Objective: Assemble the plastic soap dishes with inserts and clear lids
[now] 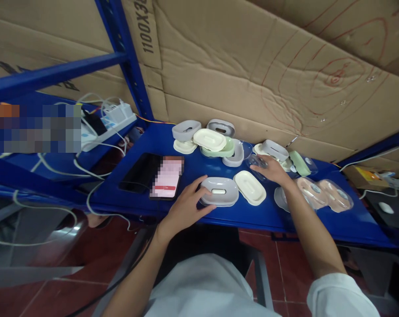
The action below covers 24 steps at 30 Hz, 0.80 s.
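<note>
My left hand [188,204] curves around the left end of a grey oval soap dish [228,198], thumb at the near rim and fingers at the far side. The dish lies on the blue tabletop, with a slot in its middle. Just right of it lies a flat cream oval tray [251,188]. Farther right, my right hand [272,171] is closed on the edge of a clear plastic lid [254,162], close to the table. Part of the lid is hidden by the fingers.
Several grey, cream and green dish parts [210,139] are piled at the back, beside a cardboard wall [219,79]. Packed peach boxes [334,196] with clear lids stand right. At left lie a lit phone [168,178] and a dark device [138,171]. White cables [97,191] hang off the left side.
</note>
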Tool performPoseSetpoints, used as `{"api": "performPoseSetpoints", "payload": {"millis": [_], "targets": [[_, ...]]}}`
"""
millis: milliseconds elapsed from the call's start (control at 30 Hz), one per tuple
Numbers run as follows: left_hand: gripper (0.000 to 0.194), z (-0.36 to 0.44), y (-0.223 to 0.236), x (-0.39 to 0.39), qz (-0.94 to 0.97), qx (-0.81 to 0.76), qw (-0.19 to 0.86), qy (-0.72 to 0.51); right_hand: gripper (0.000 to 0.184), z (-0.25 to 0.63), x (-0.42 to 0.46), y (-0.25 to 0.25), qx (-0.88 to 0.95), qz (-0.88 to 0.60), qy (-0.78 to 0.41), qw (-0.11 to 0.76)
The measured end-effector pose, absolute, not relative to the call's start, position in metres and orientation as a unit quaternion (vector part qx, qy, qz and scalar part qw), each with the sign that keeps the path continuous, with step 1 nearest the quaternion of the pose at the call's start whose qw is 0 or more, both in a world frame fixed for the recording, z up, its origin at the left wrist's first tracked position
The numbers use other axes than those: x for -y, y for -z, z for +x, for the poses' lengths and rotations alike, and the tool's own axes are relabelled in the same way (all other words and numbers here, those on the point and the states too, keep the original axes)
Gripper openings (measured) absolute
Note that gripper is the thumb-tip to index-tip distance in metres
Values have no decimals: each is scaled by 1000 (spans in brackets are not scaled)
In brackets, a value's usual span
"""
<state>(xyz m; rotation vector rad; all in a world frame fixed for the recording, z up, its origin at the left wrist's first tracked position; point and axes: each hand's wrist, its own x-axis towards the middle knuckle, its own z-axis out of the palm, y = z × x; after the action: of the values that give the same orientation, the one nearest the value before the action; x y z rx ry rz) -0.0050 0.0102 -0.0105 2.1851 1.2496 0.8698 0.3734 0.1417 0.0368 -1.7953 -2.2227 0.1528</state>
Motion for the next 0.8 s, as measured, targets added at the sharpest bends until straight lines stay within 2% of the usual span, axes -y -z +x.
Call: {"api": "performPoseSetpoints", "payload": {"millis": [133, 233, 367, 467, 600, 700, 800], "targets": [[35, -5, 10, -10, 789, -461, 253, -317, 70, 369, -146, -47, 737, -624, -101, 239], [41, -5, 9, -10, 785, -465, 264, -312, 67, 365, -147, -43, 733, -608, -154, 263], [41, -5, 7, -10, 783, -466, 269, -312, 69, 362, -149, -37, 754, -579, -184, 249], [45, -5, 7, -10, 777, -467, 274, -321, 70, 360, -142, -50, 777, -565, -114, 255], [71, -4, 8, -11, 767, -460, 289, -341, 75, 338, -109, -78, 838, -489, 6, 241], [90, -4, 9, -12, 754, -464, 306, -351, 77, 302, -75, -78, 903, -387, -43, 182], [100, -5, 9, -13, 744, -467, 324, -350, 76, 266, -51, -60, 934, -329, -57, 125]]}}
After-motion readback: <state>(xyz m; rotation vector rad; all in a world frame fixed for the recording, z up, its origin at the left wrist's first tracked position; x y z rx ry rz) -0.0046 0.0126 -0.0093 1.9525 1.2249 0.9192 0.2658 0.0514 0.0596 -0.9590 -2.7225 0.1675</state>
